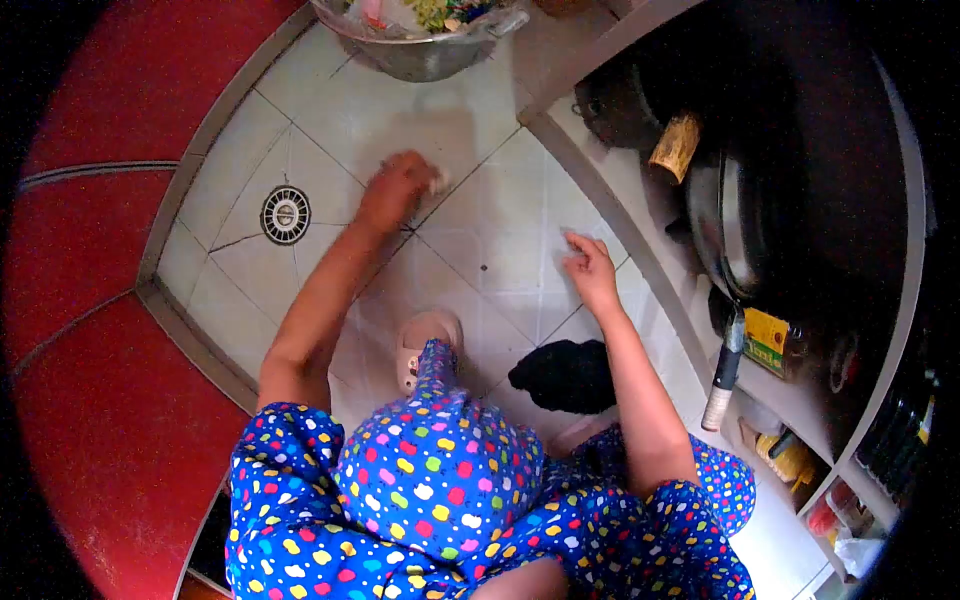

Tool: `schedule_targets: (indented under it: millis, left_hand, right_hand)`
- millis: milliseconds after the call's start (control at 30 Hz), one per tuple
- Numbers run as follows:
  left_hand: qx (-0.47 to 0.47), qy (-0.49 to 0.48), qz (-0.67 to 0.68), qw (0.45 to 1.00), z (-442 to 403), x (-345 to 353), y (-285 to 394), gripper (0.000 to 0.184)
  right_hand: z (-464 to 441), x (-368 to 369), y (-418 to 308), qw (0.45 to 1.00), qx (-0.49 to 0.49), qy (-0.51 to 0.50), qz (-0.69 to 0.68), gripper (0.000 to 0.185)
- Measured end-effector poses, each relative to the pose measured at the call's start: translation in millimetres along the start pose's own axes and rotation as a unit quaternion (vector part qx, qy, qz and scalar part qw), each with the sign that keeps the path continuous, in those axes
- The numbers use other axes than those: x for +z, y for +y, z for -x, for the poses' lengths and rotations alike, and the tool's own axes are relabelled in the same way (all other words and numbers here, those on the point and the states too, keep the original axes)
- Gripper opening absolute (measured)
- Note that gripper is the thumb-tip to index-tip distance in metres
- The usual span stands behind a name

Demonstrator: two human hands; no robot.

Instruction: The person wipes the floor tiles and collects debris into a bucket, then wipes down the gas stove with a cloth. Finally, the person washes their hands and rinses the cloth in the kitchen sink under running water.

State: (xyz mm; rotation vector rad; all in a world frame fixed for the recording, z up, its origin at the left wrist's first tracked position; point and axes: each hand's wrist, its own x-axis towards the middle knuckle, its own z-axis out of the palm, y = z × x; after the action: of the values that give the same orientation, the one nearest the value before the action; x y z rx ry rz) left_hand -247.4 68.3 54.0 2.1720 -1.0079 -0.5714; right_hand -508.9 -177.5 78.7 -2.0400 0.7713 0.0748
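My left hand (pixel 395 190) hovers over or touches the pale tiled floor (pixel 480 225); I cannot tell which. It is blurred by motion, with the fingers curled in. A small whitish bit (pixel 437 182) shows at its fingertips, too smeared to name. My right hand (pixel 590 268) is held out above the tiles to the right, with nothing in it and its fingers partly stretched and apart. A round floor drain (pixel 286 214) lies left of my left hand. Below my right hand, beside the forearm, is a black fuzzy-edged thing (pixel 565 376), its kind unclear.
A clear bin (pixel 420 58) with scraps stands at the top. Red cabinet fronts (pixel 90 250) border the left. In the open cabinet on the right are a pan (pixel 738 230), a wooden handle (pixel 676 147), a wrapped handle (pixel 722 385) and a yellow-green packet (pixel 766 342). My shoe (pixel 428 340) rests mid-floor.
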Motion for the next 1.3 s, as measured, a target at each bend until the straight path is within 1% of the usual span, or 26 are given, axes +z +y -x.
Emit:
schedule_targets:
  millis: [67, 100, 133, 200, 233, 300, 367, 433, 500, 533, 567, 633, 700, 767, 800, 833, 900, 933, 1000, 1033, 1100, 1167, 1200, 1233, 1267, 1300]
  left_hand:
    - [0.129, 0.184, -0.047, 0.973, -35, -47, 18, 0.023]
    - [0.189, 0.285, -0.105, 0.934, -51, -80, 45, 0.023]
    - [0.244, 0.385, -0.163, 0.875, -69, -112, 75, 0.024]
    - [0.261, 0.451, -0.187, 0.833, -92, -156, 109, 0.030]
    - [0.262, 0.450, -0.190, 0.832, -110, -165, 101, 0.030]
    - [0.252, 0.326, -0.256, 0.875, -149, -182, 77, 0.028]
    - [0.246, 0.325, -0.237, 0.882, -127, -174, 80, 0.033]
    - [0.212, 0.389, -0.188, 0.876, -80, -145, 75, 0.021]
    - [0.074, 0.308, -0.159, 0.935, -26, -98, 55, 0.022]
    - [0.063, 0.319, -0.124, 0.937, 3, -73, 38, 0.024]
    - [-0.071, 0.314, -0.044, 0.946, 31, -46, 27, 0.027]
    - [-0.193, 0.360, -0.110, 0.906, 76, 15, -13, 0.029]
    - [-0.272, 0.389, -0.094, 0.875, 72, 46, -7, 0.033]
    - [-0.178, 0.284, -0.115, 0.935, 58, 48, 15, 0.040]
    - [-0.182, 0.273, 0.002, 0.945, 42, 56, 20, 0.041]
    - [-0.155, 0.231, -0.026, 0.960, 30, 50, 34, 0.037]
    - [0.000, 0.212, -0.029, 0.977, 29, 61, 43, 0.033]
    - [-0.007, 0.219, -0.034, 0.975, 35, 69, 41, 0.033]
    - [0.024, 0.133, -0.025, 0.991, 42, 88, 30, 0.032]
    - [0.019, 0.134, -0.027, 0.990, 51, 87, 30, 0.032]
    - [0.008, 0.140, -0.039, 0.989, 86, 78, 22, 0.019]
    - [-0.102, 0.260, -0.024, 0.960, 133, 59, -1, 0.019]
    - [-0.248, 0.346, 0.028, 0.904, 159, 29, 6, 0.021]
    - [-0.319, 0.416, 0.031, 0.851, 184, 11, -10, 0.020]
    - [-0.310, 0.507, 0.017, 0.804, 226, 4, -35, 0.019]
    - [-0.317, 0.555, -0.063, 0.766, 255, -15, -42, 0.019]
  right_hand:
    - [-1, 2, 1, 1.000, 0.030, 0.002, -0.009, 0.043]
    - [3, 3, 0, 1.000, 0.027, 0.001, -0.010, 0.043]
    - [4, 3, 0, 1.000, 0.021, -0.001, -0.009, 0.042]
    - [4, 8, 3, 1.000, 0.016, -0.010, -0.021, 0.042]
    - [6, 11, 4, 0.999, 0.017, -0.016, -0.034, 0.041]
    - [6, 15, 2, 1.000, -0.011, -0.012, -0.013, 0.042]
    - [0, 16, -9, 0.999, -0.044, -0.007, 0.008, 0.042]
    - [0, 14, -33, 0.999, -0.018, -0.030, -0.005, 0.043]
    - [-2, 15, -35, 0.999, -0.018, -0.038, -0.011, 0.044]
    - [-1, 15, -34, 0.999, -0.007, -0.043, -0.018, 0.044]
    - [-1, 15, -32, 0.998, -0.013, -0.053, -0.019, 0.044]
    - [0, 18, -27, 0.999, -0.022, -0.049, -0.009, 0.047]
    - [-1, 23, -10, 0.997, -0.043, -0.067, -0.018, 0.046]
    - [0, 24, -24, 0.996, -0.040, -0.085, -0.012, 0.046]
    - [-1, 26, -24, 0.992, -0.060, -0.105, -0.016, 0.046]
    - [-5, 28, -23, 0.993, -0.047, -0.107, -0.016, 0.045]
    - [-9, 34, -24, 0.992, -0.035, -0.117, -0.016, 0.044]
    - [-10, 35, -30, 0.993, -0.035, -0.110, -0.022, 0.044]
    - [-21, 40, -42, 0.991, -0.041, -0.111, -0.054, 0.042]
    - [-25, 40, -45, 0.991, -0.043, -0.116, -0.054, 0.042]
    - [-31, 41, -46, 0.991, -0.047, -0.122, -0.038, 0.043]
    - [-35, 42, -49, 0.990, -0.038, -0.132, -0.042, 0.042]
    - [-38, 42, -50, 0.989, -0.028, -0.139, -0.046, 0.041]
    - [-40, 43, -48, 0.988, -0.026, -0.147, -0.044, 0.041]
    - [-41, 44, -45, 0.984, -0.016, -0.163, -0.065, 0.044]
    - [-43, 47, -45, 0.980, -0.007, -0.179, -0.087, 0.047]
